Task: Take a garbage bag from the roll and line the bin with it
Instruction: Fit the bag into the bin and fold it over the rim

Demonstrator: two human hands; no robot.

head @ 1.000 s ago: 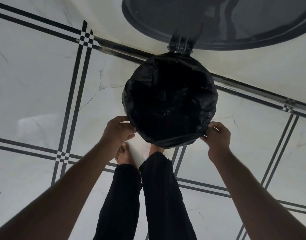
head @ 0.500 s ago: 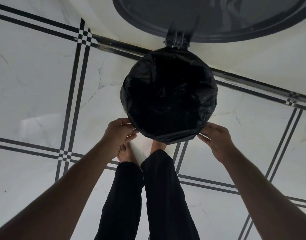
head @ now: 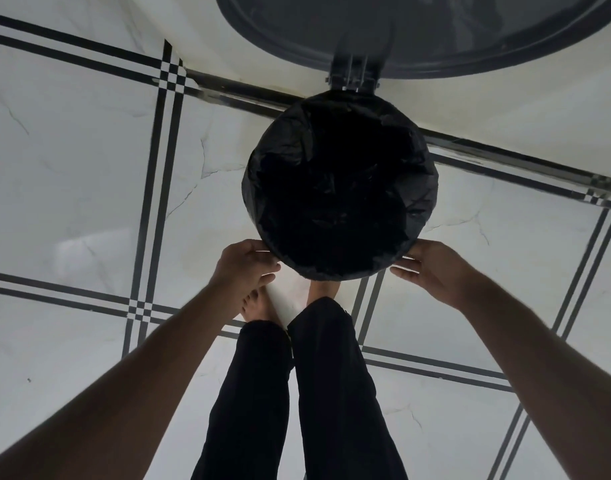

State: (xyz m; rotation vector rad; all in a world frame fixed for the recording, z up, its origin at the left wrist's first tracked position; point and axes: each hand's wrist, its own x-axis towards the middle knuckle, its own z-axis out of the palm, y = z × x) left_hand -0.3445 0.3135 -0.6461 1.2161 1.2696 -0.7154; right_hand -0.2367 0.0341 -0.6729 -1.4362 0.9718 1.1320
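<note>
The black garbage bag (head: 338, 192) lines the bin (head: 352, 271), its edge folded over the round rim. The left hand (head: 243, 268) curls its grip on the bag at the rim's near left. The right hand (head: 432, 268) touches the near right with straight, relaxed fingers. The open lid (head: 418, 32) stands behind the bin, bare feet (head: 255, 306) before it on the tiled floor (head: 72, 168).

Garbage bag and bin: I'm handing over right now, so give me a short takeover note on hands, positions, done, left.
Left hand: at the bin's near-left edge, fingers curled against the garbage bag.
Right hand: at the near-right edge, fingers fairly straight against the bag.
Bin: on the floor, lid open; bag covers its rim all round.
Done: bag inside, folded over.
Left: probably smooth the overhang and let go.
</note>
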